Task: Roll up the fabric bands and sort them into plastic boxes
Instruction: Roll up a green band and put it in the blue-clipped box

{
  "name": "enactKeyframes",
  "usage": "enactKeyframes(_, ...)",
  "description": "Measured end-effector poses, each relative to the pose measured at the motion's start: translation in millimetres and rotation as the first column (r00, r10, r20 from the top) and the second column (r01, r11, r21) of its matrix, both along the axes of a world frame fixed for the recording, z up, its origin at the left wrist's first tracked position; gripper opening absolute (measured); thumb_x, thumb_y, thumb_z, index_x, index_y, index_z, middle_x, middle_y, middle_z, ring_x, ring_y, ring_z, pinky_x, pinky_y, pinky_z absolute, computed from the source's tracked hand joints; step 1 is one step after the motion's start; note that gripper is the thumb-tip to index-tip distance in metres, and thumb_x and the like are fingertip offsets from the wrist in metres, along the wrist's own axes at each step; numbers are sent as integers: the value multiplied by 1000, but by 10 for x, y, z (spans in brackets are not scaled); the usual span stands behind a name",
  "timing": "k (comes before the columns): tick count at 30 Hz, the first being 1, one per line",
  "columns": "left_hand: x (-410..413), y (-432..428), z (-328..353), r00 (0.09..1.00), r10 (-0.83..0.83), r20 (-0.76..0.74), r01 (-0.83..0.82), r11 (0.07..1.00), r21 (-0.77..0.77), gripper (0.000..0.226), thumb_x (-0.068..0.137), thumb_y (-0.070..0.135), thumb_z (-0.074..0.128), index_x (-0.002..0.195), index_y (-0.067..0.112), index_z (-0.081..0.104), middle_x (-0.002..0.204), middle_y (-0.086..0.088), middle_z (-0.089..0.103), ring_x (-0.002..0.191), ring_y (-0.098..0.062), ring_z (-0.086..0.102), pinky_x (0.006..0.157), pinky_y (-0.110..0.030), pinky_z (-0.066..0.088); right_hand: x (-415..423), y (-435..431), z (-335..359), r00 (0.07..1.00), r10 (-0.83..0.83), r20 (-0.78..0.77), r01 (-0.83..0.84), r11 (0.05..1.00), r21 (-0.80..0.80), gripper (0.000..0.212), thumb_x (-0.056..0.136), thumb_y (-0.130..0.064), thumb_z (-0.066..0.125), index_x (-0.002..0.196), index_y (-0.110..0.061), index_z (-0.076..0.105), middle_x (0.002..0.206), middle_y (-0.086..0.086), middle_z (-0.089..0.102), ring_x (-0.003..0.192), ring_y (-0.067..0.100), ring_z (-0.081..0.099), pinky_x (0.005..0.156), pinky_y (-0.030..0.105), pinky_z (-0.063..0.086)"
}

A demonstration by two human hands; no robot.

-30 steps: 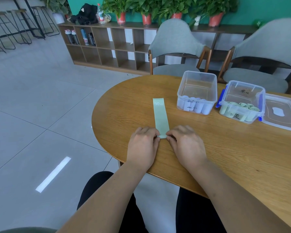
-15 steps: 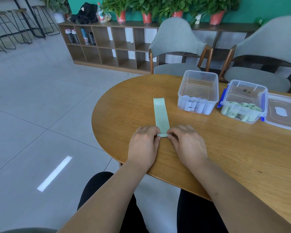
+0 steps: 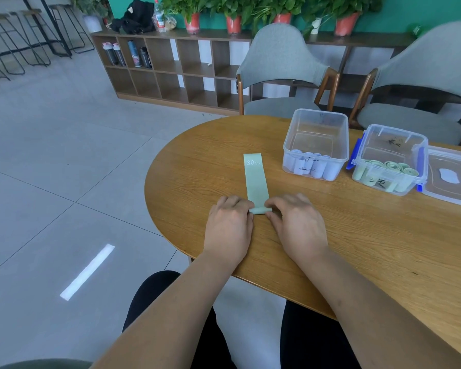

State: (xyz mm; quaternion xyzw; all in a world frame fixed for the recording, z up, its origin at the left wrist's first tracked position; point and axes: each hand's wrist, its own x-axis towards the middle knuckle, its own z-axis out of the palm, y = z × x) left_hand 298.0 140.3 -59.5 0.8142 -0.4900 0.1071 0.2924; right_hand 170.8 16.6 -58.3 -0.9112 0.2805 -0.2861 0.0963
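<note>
A wide grey floor (image 3: 51,182) lies on the left, with a bright stripe of light on it. The round edge of the wooden table (image 3: 186,161) curves just left of the hands. Its near edge runs under both wrists. There is bare wood left of the band, past its far end, and to the right of the hands.

The left hand (image 3: 228,225) rests knuckles up on the table. Its fingers are bent down and pinch the left side of a small roll at the near end of the green band (image 3: 256,179). The rest of the band lies flat and straight on the wood, pointing away from the person. "30 LB" is printed at its far end. The right hand (image 3: 296,222) pinches the right side of the roll, with bent fingers and the thumb close to it.

Right of the band, a little apart, stands a clear box (image 3: 289,153) with pale rolls in its near part. Next to it is a box with blue clips (image 3: 394,128) that holds green rolls. A lid (image 3: 458,193) lies flat just beside that box. Two grey chairs (image 3: 280,62) stand behind the table. A brown shelf (image 3: 171,65) stands by the green wall, with plant pots on top.
</note>
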Motion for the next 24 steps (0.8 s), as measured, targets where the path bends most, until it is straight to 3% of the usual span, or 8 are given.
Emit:
enactKeyframes(5, 4, 4, 7, 999, -2, -46, 1, 1000, -29, 22, 93, 15, 68, 113, 24, 68, 104, 8, 70, 99, -19, 57, 86, -41, 51, 24, -9, -6, 1000, -9, -13, 8, 999, -49, 11, 94, -26, 74, 103, -24, 79, 98, -9, 70, 98, 19, 57, 68, 33, 54)
enactKeyframes(14, 23, -58, 14, 998, 15, -67, -17, 999, -40, 19, 91, 15, 73, 109, 17, 74, 105, 3, 69, 100, -22, 58, 87, -41, 53, 71, -21, -45, 999, -22, -38, 20, 998, -59, 25, 90, -25, 77, 115, -24, 78, 104, -7, 71, 99, 22, 59, 72, 38, 57)
enactKeyframes(24, 6, 6, 19, 997, -23, -72, 18, 997, -79, 13, 92, 14, 73, 105, 16, 73, 98, 1, 69, 95, -22, 59, 85, -41, 53, 18, -8, -23, 1000, -1, -2, 1, 999, -42, 14, 90, -24, 78, 104, -24, 78, 98, -7, 72, 94, 19, 60, 70, 33, 54)
